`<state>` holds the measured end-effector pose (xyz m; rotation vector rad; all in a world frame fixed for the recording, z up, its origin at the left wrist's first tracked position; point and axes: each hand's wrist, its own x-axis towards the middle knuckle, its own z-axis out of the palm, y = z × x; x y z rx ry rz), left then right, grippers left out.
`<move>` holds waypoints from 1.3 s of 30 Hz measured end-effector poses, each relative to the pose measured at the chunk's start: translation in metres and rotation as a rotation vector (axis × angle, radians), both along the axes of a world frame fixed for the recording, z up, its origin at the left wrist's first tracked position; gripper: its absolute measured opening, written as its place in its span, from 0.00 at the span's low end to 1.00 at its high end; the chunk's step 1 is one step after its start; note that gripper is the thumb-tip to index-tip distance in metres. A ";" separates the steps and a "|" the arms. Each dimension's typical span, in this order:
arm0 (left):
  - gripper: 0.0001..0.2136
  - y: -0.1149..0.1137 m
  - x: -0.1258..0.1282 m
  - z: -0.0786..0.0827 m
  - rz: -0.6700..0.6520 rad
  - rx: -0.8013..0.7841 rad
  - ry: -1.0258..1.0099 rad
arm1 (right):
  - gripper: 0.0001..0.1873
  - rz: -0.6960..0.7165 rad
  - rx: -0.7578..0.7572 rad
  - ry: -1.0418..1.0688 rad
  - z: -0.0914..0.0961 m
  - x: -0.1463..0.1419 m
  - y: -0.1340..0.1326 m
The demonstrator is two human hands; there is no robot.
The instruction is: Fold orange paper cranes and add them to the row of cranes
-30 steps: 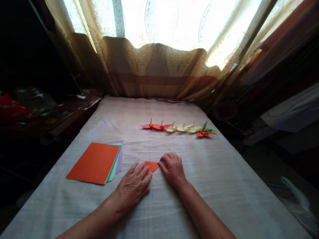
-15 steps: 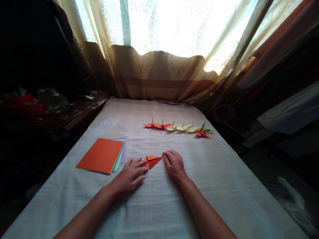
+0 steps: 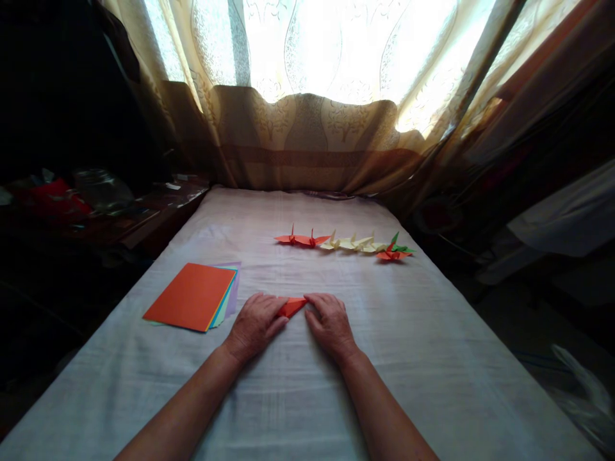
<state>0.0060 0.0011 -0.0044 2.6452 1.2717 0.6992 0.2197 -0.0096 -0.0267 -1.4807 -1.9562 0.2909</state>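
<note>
A folded orange piece point(image 3: 294, 307) near the centre was made of paper, its faces smooth and matt. The same even, dull finish was shown by the stack of coloured sheets point(image 3: 189, 298) on the left. Crisp, matt paper was also seen in the row of folded birds point(image 3: 346, 244) farther off. Soft, finely wrinkled matt cloth was presented by the pale cover point(image 3: 298, 397) beneath. At the far end, patterned fabric was displayed by the curtain point(image 3: 307, 166). Glossy, transparent walls were shown by a jar point(image 3: 103, 191) at far left; glass and plastic could not be distinguished. Crumpled, translucent, plastic-looking film point(image 3: 583, 384) was visible at near right.
</note>
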 end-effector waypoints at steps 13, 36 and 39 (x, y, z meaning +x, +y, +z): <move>0.15 0.010 -0.003 -0.013 0.177 -0.209 -0.356 | 0.05 0.004 0.104 0.005 0.002 -0.003 0.001; 0.19 0.000 -0.007 -0.009 0.035 -0.466 -0.623 | 0.19 -0.003 0.114 0.170 0.000 -0.020 -0.013; 0.22 0.000 -0.007 -0.008 0.033 -0.474 -0.591 | 0.20 -0.001 0.126 0.196 -0.001 -0.021 -0.013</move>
